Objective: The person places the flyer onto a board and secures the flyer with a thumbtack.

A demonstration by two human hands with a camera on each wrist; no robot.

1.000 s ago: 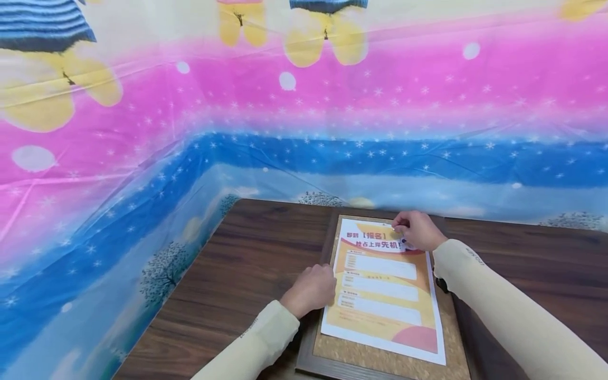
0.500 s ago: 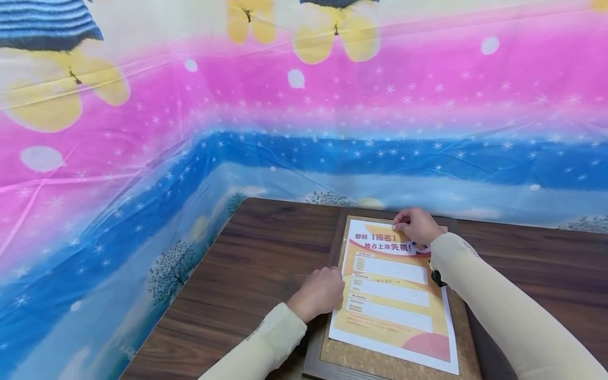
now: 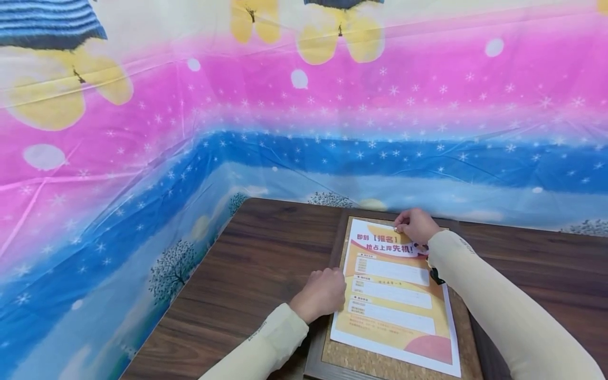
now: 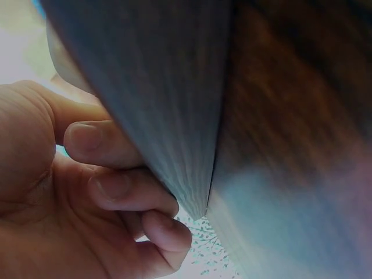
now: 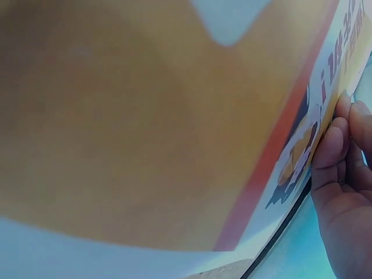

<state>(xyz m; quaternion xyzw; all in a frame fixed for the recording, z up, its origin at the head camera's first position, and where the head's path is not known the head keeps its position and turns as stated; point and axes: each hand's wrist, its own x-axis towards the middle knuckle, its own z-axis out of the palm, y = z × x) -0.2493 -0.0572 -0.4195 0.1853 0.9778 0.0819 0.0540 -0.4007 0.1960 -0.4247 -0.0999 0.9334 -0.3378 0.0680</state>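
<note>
A cork board (image 3: 353, 356) in a dark wooden frame lies on the table, with a yellow and white printed poster (image 3: 394, 330) over its cork. My left hand (image 3: 319, 294) holds the board at its left side. In the left wrist view its curled fingers (image 4: 110, 186) lie against the edge of the frame (image 4: 174, 104). At the poster's top edge, my right hand (image 3: 418, 227) pinches a small pale pin (image 3: 396, 229) between thumb and fingers. In the right wrist view those fingers (image 5: 330, 148) are right at the poster surface, and most of the pin is hidden.
The dark wood-grain table (image 3: 237, 279) extends to both sides of the board. Behind it and along its left hangs a pink and blue patterned cloth (image 3: 285, 153). A dark band (image 3: 435, 276) shows at the right wrist, under the cream sleeve (image 3: 503, 295).
The view has shifted, so the board and both hands appear slightly further right. My right hand stays at the poster's top, my left at the board's left side.
</note>
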